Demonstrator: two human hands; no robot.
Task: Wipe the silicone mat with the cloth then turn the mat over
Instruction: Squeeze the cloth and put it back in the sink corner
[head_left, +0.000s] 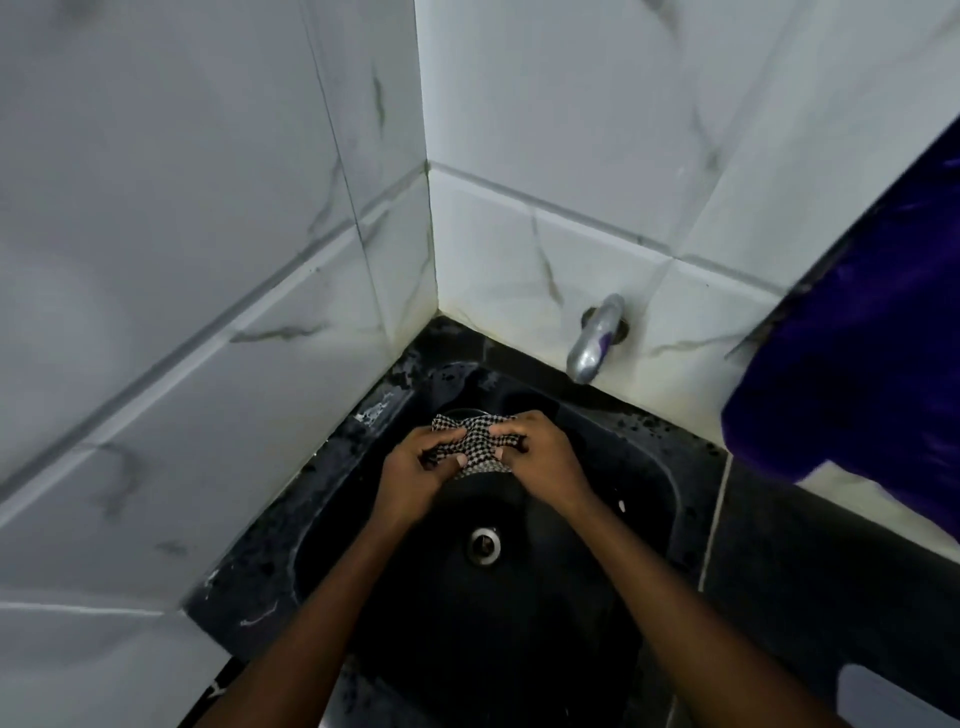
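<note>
A black-and-white checked cloth (475, 440) is bunched between both hands over the black sink (649, 467). My left hand (415, 467) grips its left part with fingers curled. My right hand (540, 452) grips its right part, thumbs pressed on the fabric. A purple mat (852, 364) rests at the right, leaning against the white wall above the counter, its lower edge over the sink's right rim.
A metal tap (595, 340) sticks out of the wall behind the sink. The steel drain (484, 544) lies below my hands. White marbled tiles close in on the left and back. A dark counter (810, 582) runs to the right.
</note>
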